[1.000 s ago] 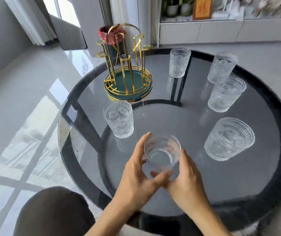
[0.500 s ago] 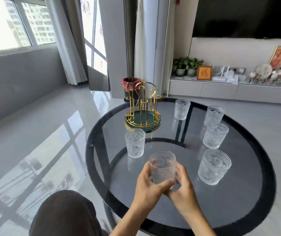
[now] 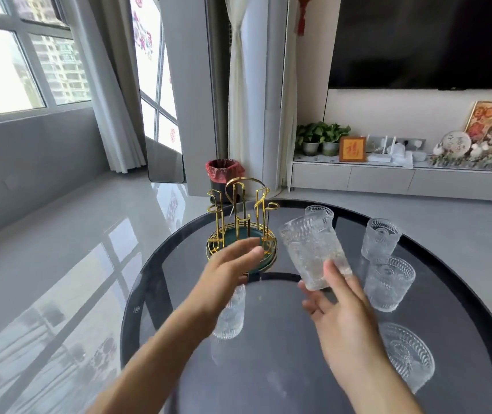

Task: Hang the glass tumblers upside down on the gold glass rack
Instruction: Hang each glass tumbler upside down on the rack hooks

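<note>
**One tumbler lifted, rack not yet reached**

I held the clear ribbed glass tumbler [image 3: 313,249] in my right hand [image 3: 346,318], the fingers closed around its base end, so the glass was raised above the round dark glass table [image 3: 268,369] and tilted, its mouth leaning up and to the left. I judged this hold was chosen so that the glass could be turned over before it goes on a peg. My left hand [image 3: 229,267] was open and empty, the fingers loosely spread, in front of the gold wire glass rack with a green base [image 3: 240,231]; probably it was going to steady the rack, but this is only my guess.

No glass hung on the rack. Five other tumblers stood upright on the table: one [image 3: 229,315] under my left forearm, one [image 3: 320,211] behind the held glass, three on the right [image 3: 380,239] [image 3: 388,283] [image 3: 408,357]. A bin with a red bag [image 3: 223,174] stood on the floor behind the rack. My own left hand was between the held glass and the nearest pegs.
</note>
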A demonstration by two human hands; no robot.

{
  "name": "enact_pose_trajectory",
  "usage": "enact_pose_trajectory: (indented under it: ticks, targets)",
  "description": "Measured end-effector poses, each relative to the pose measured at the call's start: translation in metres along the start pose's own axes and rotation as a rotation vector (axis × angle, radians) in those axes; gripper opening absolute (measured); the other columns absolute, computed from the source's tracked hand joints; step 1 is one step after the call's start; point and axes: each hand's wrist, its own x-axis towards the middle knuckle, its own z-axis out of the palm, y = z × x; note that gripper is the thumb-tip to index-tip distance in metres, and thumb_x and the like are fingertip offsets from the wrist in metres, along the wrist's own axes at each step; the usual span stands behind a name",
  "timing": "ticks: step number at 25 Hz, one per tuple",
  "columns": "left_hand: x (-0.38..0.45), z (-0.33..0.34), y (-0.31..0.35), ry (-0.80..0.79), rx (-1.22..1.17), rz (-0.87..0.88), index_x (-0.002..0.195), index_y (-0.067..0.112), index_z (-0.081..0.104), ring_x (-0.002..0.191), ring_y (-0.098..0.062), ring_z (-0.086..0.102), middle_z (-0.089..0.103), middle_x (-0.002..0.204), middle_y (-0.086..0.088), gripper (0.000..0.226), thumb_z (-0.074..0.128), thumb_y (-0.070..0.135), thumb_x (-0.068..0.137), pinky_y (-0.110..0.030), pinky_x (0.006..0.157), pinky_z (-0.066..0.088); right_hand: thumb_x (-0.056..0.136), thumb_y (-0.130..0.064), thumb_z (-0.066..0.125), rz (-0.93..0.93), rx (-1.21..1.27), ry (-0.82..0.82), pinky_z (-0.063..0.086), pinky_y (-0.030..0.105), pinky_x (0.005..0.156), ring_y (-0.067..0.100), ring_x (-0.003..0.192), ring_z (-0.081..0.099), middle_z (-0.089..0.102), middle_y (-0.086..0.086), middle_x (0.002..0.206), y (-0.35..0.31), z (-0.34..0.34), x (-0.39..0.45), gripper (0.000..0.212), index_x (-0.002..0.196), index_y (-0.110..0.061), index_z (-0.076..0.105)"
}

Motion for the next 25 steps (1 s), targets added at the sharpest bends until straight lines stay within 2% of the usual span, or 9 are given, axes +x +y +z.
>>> enact_pose_trajectory:
  ticks: [3, 5, 7, 9, 11, 13, 16, 21, 25]
  targets:
    - [0.06, -0.04, 0.018, 0.254, 0.183, 0.146, 0.113, 0.03, 0.067, 0.104, -0.013, 0.067, 0.072, 0.114, 0.003, 0.025, 0.06, 0.015, 0.094, -0.037, 0.095, 0.052, 0.067, -0.037, 0.083, -0.155, -0.282, 0.118, 0.045, 0.028, 0.06, 0.018, 0.078, 0.065, 0.073, -0.005, 0.105, -0.043, 0.016, 0.053, 0.051, 0.108, -0.023, 0.055]
    - [0.103, -0.045, 0.022, 0.316, 0.561, 0.34, 0.132, 0.019, 0.059, 0.121, -0.022, 0.058, 0.063, 0.134, -0.005, 0.039, 0.056, 0.015, 0.094, -0.039, 0.1, 0.046, 0.068, -0.037, 0.085, -0.265, -0.531, 0.15, 0.048, 0.03, 0.072, 0.016, 0.093, 0.064, 0.069, -0.005, 0.115, -0.056, 0.03, 0.087, 0.056, 0.111, -0.024, 0.052]
    - [0.143, -0.042, 0.017, 0.253, 1.062, 0.429, 0.151, 0.014, 0.036, 0.146, -0.028, 0.03, 0.035, 0.159, -0.01, 0.06, 0.052, 0.022, 0.094, -0.046, 0.116, 0.026, 0.068, -0.043, 0.083, -0.384, -0.777, 0.151, 0.044, 0.03, 0.084, 0.012, 0.109, 0.058, 0.063, -0.006, 0.123, -0.055, 0.045, 0.116, 0.057, 0.115, -0.027, 0.055]
    - [0.17, -0.044, 0.012, 0.124, 1.285, 0.365, 0.158, 0.015, 0.017, 0.153, -0.025, 0.008, 0.013, 0.167, -0.007, 0.067, 0.044, 0.027, 0.098, -0.048, 0.123, 0.009, 0.071, -0.045, 0.08, -0.503, -1.01, 0.127, 0.041, 0.028, 0.083, 0.015, 0.111, 0.056, 0.064, -0.004, 0.124, -0.047, 0.057, 0.138, 0.057, 0.12, -0.026, 0.058]
    - [0.183, -0.052, 0.006, 0.027, 1.277, 0.294, 0.158, 0.015, 0.011, 0.154, -0.023, 0.007, 0.009, 0.167, -0.006, 0.065, 0.038, 0.024, 0.1, -0.049, 0.123, 0.011, 0.072, -0.048, 0.076, -0.589, -1.209, 0.1, 0.041, 0.029, 0.077, 0.022, 0.102, 0.059, 0.067, 0.001, 0.116, -0.037, 0.064, 0.153, 0.055, 0.119, -0.026, 0.057]
    - [0.185, -0.056, 0.002, 0.014, 1.272, 0.322, 0.158, 0.014, 0.011, 0.153, -0.022, 0.009, 0.01, 0.167, -0.007, 0.064, 0.036, 0.019, 0.1, -0.048, 0.122, 0.017, 0.072, -0.051, 0.073, -0.635, -1.38, 0.057, 0.045, 0.033, 0.072, 0.025, 0.095, 0.058, 0.068, 0.002, 0.108, -0.031, 0.066, 0.163, 0.052, 0.113, -0.027, 0.053]
    - [0.186, -0.057, 0.002, 0.002, 1.284, 0.336, 0.158, 0.015, 0.011, 0.153, -0.022, 0.01, 0.011, 0.167, -0.007, 0.069, 0.039, 0.014, 0.095, -0.049, 0.121, 0.019, 0.073, -0.051, 0.072, -0.648, -1.527, -0.057, 0.051, 0.036, 0.075, 0.029, 0.097, 0.06, 0.069, -0.001, 0.105, -0.027, 0.069, 0.179, 0.047, 0.109, -0.026, 0.054]
    - [0.185, -0.057, 0.002, 0.004, 1.273, 0.313, 0.159, 0.017, 0.01, 0.153, -0.022, 0.009, 0.01, 0.167, -0.004, 0.075, 0.041, 0.011, 0.091, -0.049, 0.122, 0.018, 0.072, -0.042, 0.075, -0.487, -1.707, -0.247, 0.038, 0.032, 0.065, 0.028, 0.09, 0.057, 0.067, -0.001, 0.092, -0.014, 0.074, 0.202, 0.036, 0.1, -0.03, 0.056]
    - [0.186, -0.058, 0.001, 0.028, 1.25, 0.333, 0.159, 0.017, 0.012, 0.153, -0.022, 0.011, 0.012, 0.167, -0.004, 0.077, 0.043, 0.009, 0.088, -0.05, 0.121, 0.018, 0.073, -0.04, 0.076, -0.377, -1.703, -0.275, 0.038, 0.032, 0.067, 0.024, 0.09, 0.054, 0.068, 0.001, 0.105, -0.01, 0.077, 0.209, 0.031, 0.098, -0.029, 0.061]
